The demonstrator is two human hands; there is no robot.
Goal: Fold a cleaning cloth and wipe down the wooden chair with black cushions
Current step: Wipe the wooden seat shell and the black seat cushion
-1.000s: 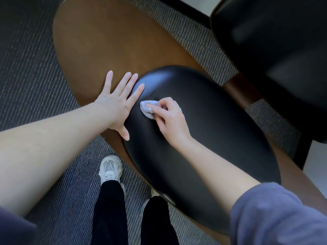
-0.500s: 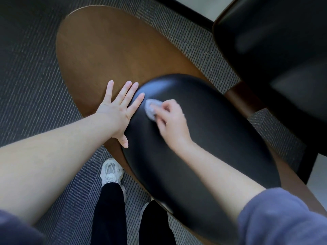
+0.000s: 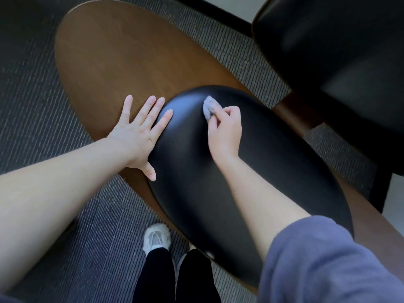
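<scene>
A long black cushion [image 3: 251,171] lies on the brown wooden chair shell [image 3: 122,57]. My right hand [image 3: 225,132] presses a small folded pale cloth [image 3: 208,107] onto the cushion's upper end, fingers closed around it. My left hand [image 3: 140,132] lies flat with fingers spread, palm on the wood at the cushion's left edge and fingertips touching the cushion.
A second black cushion [image 3: 338,62] of the chair fills the upper right, with a dark wooden strut [image 3: 295,112] below it. Grey striped carpet [image 3: 32,95] surrounds the chair. My legs and a white shoe [image 3: 156,238] stand at the chair's near edge.
My right hand has slid the cloth to the right and up along the cushion's top end, away from my left hand, which stays planted.
</scene>
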